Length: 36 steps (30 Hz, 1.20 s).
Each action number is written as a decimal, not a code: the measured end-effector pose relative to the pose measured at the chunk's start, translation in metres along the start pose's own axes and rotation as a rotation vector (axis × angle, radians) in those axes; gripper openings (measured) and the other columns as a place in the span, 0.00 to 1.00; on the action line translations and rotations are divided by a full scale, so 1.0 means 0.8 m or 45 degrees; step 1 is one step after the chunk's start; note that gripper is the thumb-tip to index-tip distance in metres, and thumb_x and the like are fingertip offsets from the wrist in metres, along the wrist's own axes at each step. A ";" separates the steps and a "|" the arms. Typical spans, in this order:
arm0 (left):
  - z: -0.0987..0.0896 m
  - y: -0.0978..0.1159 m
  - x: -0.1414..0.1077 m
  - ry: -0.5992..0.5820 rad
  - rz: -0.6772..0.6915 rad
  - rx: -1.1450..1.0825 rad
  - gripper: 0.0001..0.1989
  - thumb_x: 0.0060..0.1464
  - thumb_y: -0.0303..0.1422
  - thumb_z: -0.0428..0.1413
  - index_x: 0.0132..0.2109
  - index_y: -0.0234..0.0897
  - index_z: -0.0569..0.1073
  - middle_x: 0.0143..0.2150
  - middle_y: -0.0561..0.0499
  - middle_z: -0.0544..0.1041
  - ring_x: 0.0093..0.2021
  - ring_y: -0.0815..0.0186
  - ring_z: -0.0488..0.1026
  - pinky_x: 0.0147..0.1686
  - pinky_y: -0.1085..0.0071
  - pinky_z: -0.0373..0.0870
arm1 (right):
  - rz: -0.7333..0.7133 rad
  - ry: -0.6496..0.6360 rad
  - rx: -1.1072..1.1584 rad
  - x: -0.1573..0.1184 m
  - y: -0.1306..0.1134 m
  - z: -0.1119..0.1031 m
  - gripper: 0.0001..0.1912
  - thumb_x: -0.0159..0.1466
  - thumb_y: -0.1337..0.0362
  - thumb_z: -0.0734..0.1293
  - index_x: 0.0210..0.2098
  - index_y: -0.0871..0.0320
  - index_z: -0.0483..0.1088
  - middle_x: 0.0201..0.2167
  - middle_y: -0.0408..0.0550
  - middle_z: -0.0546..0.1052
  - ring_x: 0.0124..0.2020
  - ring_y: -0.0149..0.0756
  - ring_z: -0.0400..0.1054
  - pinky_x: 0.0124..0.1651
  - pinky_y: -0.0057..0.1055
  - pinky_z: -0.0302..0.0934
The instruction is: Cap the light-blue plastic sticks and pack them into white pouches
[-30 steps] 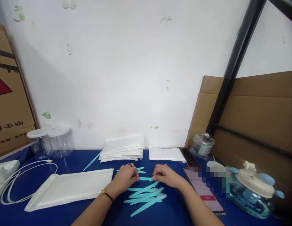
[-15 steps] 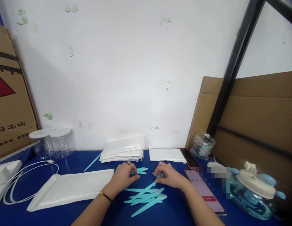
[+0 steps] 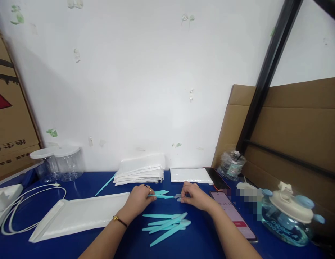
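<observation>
My left hand pinches one end of a thin light-blue stick, which points right over a few similar pieces lying on the blue table. Opposite it, my right hand has thumb and fingertips pressed together beside small translucent pieces; whether it grips one is hard to make out. Nearer to me, between my forearms, lies a loose pile of several light-blue sticks with wider, rounded right ends.
A white padded pouch lies left, a stack of white pouches behind. Another white pouch, phones and a blue bottle are right. Clear jars and a white cable are far left.
One light-blue stick has left the near pile and is now between my hands, its left end in my left fingers. The view has shifted slightly.
</observation>
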<state>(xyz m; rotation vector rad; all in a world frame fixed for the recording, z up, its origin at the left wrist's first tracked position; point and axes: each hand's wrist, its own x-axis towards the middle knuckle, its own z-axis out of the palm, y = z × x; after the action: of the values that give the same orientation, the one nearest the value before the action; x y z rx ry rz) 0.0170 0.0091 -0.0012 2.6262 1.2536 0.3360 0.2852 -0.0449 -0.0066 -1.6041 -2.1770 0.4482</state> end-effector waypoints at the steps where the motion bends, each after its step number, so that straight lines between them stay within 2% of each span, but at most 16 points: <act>1: -0.003 -0.006 -0.001 0.023 -0.032 0.009 0.08 0.54 0.38 0.52 0.34 0.43 0.76 0.38 0.53 0.76 0.43 0.62 0.69 0.40 0.70 0.58 | 0.035 0.028 -0.013 0.001 0.004 -0.001 0.03 0.55 0.65 0.70 0.28 0.56 0.71 0.34 0.43 0.70 0.36 0.35 0.64 0.43 0.31 0.53; 3: -0.008 -0.012 -0.003 0.101 -0.096 0.014 0.09 0.51 0.39 0.56 0.38 0.43 0.75 0.41 0.52 0.75 0.45 0.60 0.67 0.42 0.69 0.58 | 0.069 0.082 -0.027 0.001 0.009 -0.002 0.04 0.54 0.64 0.71 0.29 0.56 0.72 0.33 0.43 0.69 0.35 0.34 0.63 0.40 0.29 0.54; 5: -0.011 -0.009 -0.008 0.156 -0.085 -0.016 0.15 0.46 0.40 0.59 0.42 0.45 0.73 0.44 0.52 0.73 0.48 0.59 0.66 0.44 0.68 0.58 | 0.048 0.122 -0.019 0.001 0.009 -0.002 0.03 0.55 0.66 0.70 0.30 0.55 0.72 0.33 0.43 0.69 0.34 0.33 0.63 0.39 0.29 0.54; 8: -0.011 0.008 -0.015 0.029 0.072 -0.122 0.15 0.43 0.42 0.61 0.40 0.47 0.74 0.42 0.54 0.73 0.46 0.61 0.66 0.44 0.70 0.58 | 0.002 0.115 0.049 -0.001 0.002 -0.002 0.02 0.58 0.67 0.67 0.29 0.55 0.72 0.32 0.43 0.70 0.35 0.33 0.64 0.38 0.28 0.55; 10: -0.008 0.020 -0.019 -0.109 0.153 -0.158 0.10 0.43 0.41 0.61 0.36 0.46 0.75 0.38 0.55 0.74 0.42 0.63 0.68 0.42 0.70 0.58 | -0.023 0.069 0.108 -0.004 -0.004 -0.001 0.04 0.59 0.64 0.66 0.30 0.55 0.73 0.33 0.44 0.71 0.35 0.34 0.65 0.38 0.28 0.56; 13: -0.001 0.029 -0.019 -0.174 0.130 -0.157 0.05 0.47 0.37 0.58 0.32 0.43 0.75 0.33 0.55 0.75 0.36 0.65 0.69 0.38 0.72 0.59 | -0.069 -0.036 0.157 -0.007 -0.014 0.001 0.08 0.60 0.58 0.66 0.31 0.55 0.74 0.35 0.44 0.72 0.35 0.34 0.65 0.39 0.29 0.56; 16: 0.005 0.028 -0.014 -0.158 0.065 -0.204 0.06 0.50 0.36 0.54 0.32 0.41 0.74 0.32 0.55 0.75 0.33 0.67 0.69 0.32 0.74 0.59 | -0.108 -0.146 0.146 -0.008 -0.024 0.002 0.12 0.59 0.52 0.66 0.31 0.53 0.75 0.33 0.42 0.72 0.33 0.33 0.65 0.41 0.29 0.56; 20: 0.005 0.022 -0.009 -0.075 0.021 -0.235 0.05 0.50 0.36 0.54 0.32 0.41 0.74 0.32 0.56 0.75 0.33 0.68 0.69 0.32 0.74 0.59 | -0.188 -0.206 0.155 -0.006 -0.032 0.002 0.15 0.62 0.52 0.63 0.29 0.54 0.74 0.30 0.41 0.72 0.32 0.32 0.66 0.45 0.30 0.54; 23: 0.000 0.014 -0.006 -0.035 -0.011 -0.193 0.05 0.51 0.35 0.54 0.32 0.42 0.73 0.32 0.56 0.75 0.34 0.68 0.70 0.34 0.74 0.58 | -0.199 -0.146 0.122 -0.002 -0.024 0.000 0.15 0.64 0.53 0.61 0.28 0.55 0.73 0.30 0.41 0.73 0.32 0.32 0.66 0.46 0.31 0.53; 27: -0.007 -0.002 -0.004 0.004 -0.122 -0.072 0.04 0.50 0.34 0.54 0.33 0.41 0.73 0.34 0.54 0.75 0.38 0.65 0.70 0.36 0.73 0.59 | -0.032 -0.021 0.014 -0.001 -0.004 -0.006 0.15 0.64 0.55 0.61 0.27 0.56 0.72 0.27 0.41 0.72 0.30 0.32 0.65 0.43 0.32 0.53; 29: -0.009 -0.004 -0.004 0.028 -0.149 -0.062 0.07 0.48 0.35 0.56 0.37 0.42 0.72 0.37 0.53 0.75 0.40 0.64 0.70 0.37 0.72 0.59 | 0.029 0.076 -0.024 -0.004 0.000 -0.010 0.11 0.62 0.56 0.64 0.30 0.55 0.72 0.30 0.42 0.71 0.31 0.33 0.64 0.44 0.33 0.53; 31: -0.008 0.001 -0.007 0.051 -0.135 -0.101 0.12 0.47 0.38 0.58 0.40 0.42 0.71 0.39 0.53 0.74 0.41 0.63 0.70 0.38 0.72 0.60 | 0.013 0.114 -0.015 -0.008 -0.003 -0.013 0.08 0.59 0.57 0.67 0.34 0.53 0.71 0.33 0.42 0.69 0.34 0.34 0.64 0.45 0.33 0.53; 33: -0.006 0.014 -0.011 0.038 -0.079 -0.172 0.12 0.47 0.41 0.58 0.39 0.42 0.71 0.38 0.54 0.74 0.40 0.64 0.70 0.38 0.72 0.60 | -0.051 0.029 0.019 -0.011 -0.012 -0.014 0.07 0.57 0.59 0.68 0.36 0.51 0.71 0.35 0.42 0.69 0.38 0.36 0.64 0.46 0.33 0.52; 36: 0.001 0.036 -0.019 -0.022 0.020 -0.252 0.12 0.47 0.44 0.57 0.35 0.42 0.72 0.35 0.55 0.74 0.37 0.65 0.69 0.35 0.73 0.60 | -0.128 -0.156 0.011 -0.013 -0.023 -0.008 0.12 0.54 0.62 0.71 0.38 0.48 0.72 0.37 0.40 0.68 0.40 0.36 0.63 0.48 0.35 0.50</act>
<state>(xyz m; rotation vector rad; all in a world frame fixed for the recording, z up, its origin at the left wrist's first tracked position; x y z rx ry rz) 0.0293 -0.0204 0.0048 2.4674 1.1319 0.4167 0.2757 -0.0601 0.0061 -1.4907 -2.3299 0.5371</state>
